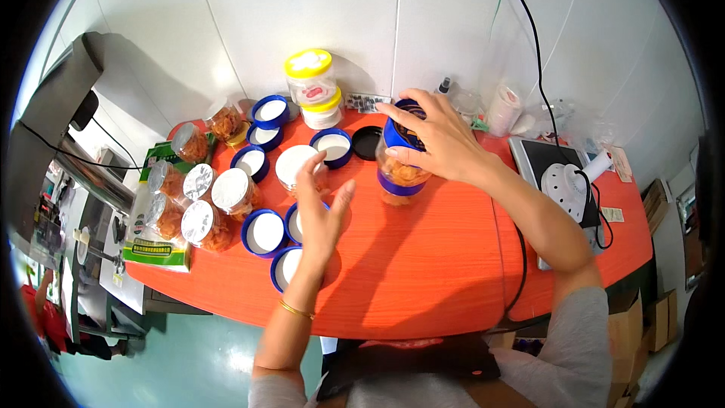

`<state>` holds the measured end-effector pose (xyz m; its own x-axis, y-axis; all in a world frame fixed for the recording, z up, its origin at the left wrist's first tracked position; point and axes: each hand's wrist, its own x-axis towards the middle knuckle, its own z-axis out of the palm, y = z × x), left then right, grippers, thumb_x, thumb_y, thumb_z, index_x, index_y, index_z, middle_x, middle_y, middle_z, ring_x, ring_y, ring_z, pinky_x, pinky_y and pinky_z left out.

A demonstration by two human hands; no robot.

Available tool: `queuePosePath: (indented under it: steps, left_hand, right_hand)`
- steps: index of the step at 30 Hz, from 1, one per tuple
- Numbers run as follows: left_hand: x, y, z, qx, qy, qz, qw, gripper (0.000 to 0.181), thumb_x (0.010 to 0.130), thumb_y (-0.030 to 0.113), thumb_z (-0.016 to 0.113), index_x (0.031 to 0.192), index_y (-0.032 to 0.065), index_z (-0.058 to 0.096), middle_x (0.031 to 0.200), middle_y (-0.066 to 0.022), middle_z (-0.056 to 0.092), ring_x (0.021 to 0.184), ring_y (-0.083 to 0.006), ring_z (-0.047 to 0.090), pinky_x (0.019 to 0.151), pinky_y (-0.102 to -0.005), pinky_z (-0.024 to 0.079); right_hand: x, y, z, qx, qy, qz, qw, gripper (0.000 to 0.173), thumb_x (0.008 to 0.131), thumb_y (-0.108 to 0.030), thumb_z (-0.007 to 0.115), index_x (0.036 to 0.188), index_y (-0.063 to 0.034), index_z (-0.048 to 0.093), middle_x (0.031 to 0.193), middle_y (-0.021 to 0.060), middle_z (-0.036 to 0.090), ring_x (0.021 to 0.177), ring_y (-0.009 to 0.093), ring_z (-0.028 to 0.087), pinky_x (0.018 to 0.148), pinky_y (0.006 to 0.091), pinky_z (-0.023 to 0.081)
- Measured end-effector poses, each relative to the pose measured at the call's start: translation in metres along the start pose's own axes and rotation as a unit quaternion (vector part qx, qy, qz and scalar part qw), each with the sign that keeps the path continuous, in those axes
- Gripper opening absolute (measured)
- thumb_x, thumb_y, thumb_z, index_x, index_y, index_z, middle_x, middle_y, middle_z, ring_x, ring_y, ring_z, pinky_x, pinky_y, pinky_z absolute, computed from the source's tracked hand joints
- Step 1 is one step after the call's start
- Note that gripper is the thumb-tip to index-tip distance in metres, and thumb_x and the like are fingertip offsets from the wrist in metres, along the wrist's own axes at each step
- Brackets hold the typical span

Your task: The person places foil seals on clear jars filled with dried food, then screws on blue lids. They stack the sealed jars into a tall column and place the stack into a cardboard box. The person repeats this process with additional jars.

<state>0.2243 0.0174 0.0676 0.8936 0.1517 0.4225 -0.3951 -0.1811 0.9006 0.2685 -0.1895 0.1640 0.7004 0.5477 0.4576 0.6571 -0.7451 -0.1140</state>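
My right hand [439,139] is spread around the blue lid [395,135] of a clear jar [391,169] of orange-brown food pieces. A second blue band [399,186] shows below that jar, with more orange pieces under it. The hand hides part of the lid's dark top. My left hand [320,218] is raised with fingers apart, holding nothing. Behind it stands a jar with a white seal [295,163]. Blue lids with white liners lie around it, among them one lid [265,232] left of the hand and another [285,267] partly behind the forearm.
Several foil-sealed jars [198,222] stand at left beside a green printed bag [156,255]. Yellow-lidded tubs [311,76] are stacked by the wall. A black lid [368,143] lies near the middle. At right, a corded white device [563,190] rests on a scale-like unit [524,164].
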Motion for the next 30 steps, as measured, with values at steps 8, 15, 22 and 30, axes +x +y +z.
queuePosePath:
  steps: [8,15,22,30]
  left_hand:
    - [0.087,-0.035,0.004,0.631,-0.203,0.113,0.741,0.034,0.071,0.023,0.066,0.103,0.0106,0.062,0.115,-0.0098,0.052,0.114,-0.0294,0.043,0.094,-0.0646,0.024]
    - [0.106,-0.078,0.035,0.686,-0.19,0.15,0.686,0.019,0.079,0.018,0.052,0.089,0.0113,0.066,0.105,-0.0068,0.056,0.11,-0.025,0.045,0.094,-0.0681,0.02]
    - [0.043,0.001,-0.002,0.184,-0.023,0.181,0.966,0.019,0.077,0.01,0.062,0.093,0.0064,0.054,0.099,-0.0096,0.058,0.114,-0.0316,0.044,0.094,-0.0565,0.029]
    - [0.014,0.013,-0.048,0.073,-0.095,0.123,0.985,0.024,0.084,0.019,0.055,0.105,0.0064,0.056,0.115,-0.0103,0.055,0.12,-0.0335,0.039,0.093,-0.054,0.032]
  right_hand:
    - [0.003,0.013,0.036,-0.096,-0.033,0.003,0.995,0.057,0.078,-0.047,0.058,0.128,-0.0225,0.045,0.128,0.0105,0.038,0.111,0.034,0.038,0.088,0.0497,0.035]
    - [0.001,-0.005,0.02,-0.04,0.138,-0.11,0.983,0.059,0.077,-0.042,0.06,0.124,-0.0085,0.047,0.124,0.0148,0.044,0.114,0.035,0.039,0.093,0.0468,0.032]
    - [-0.011,-0.075,0.075,0.451,0.249,0.077,0.853,0.079,0.077,-0.021,0.067,0.136,-0.0015,0.019,0.135,0.0186,0.03,0.126,0.028,0.029,0.104,0.0388,0.024]
    - [-0.001,-0.087,0.095,0.813,0.153,0.246,0.505,0.085,0.068,-0.016,0.069,0.138,-0.0109,0.021,0.118,0.0068,0.042,0.106,0.019,0.046,0.089,0.0353,0.041]
